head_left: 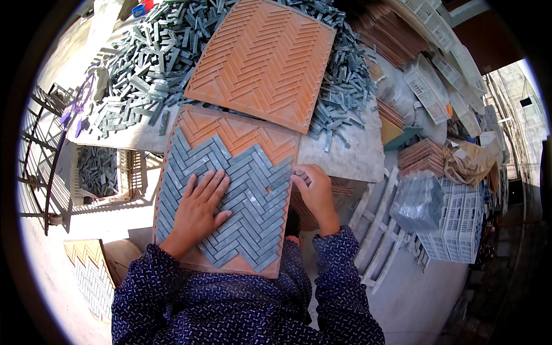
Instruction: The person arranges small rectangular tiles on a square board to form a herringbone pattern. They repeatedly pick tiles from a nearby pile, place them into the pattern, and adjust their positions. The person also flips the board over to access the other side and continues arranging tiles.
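An orange tray with a herringbone mould [201, 127] lies in front of me, tilted slightly. Grey-green stone strips [253, 198] fill most of it in a zigzag pattern, while its far end shows bare orange slots. My left hand [201, 204] rests flat on the left part of the strips, fingers stretched out. At the tray's right edge is my right hand [313, 187], its fingers curled and pinched beside the end of a strip. Whatever they may hold is hidden. A small orange gap [268, 190] shows among the strips left of that hand.
A second orange mould tray [261, 63] lies beyond, on a heap of loose strips [149, 69]. Left stand a crate of strips [98, 169] and a filled tray [91, 276]. To the right are stacked orange trays [421, 157], white crates [454, 221] and a wrapped bundle [418, 201].
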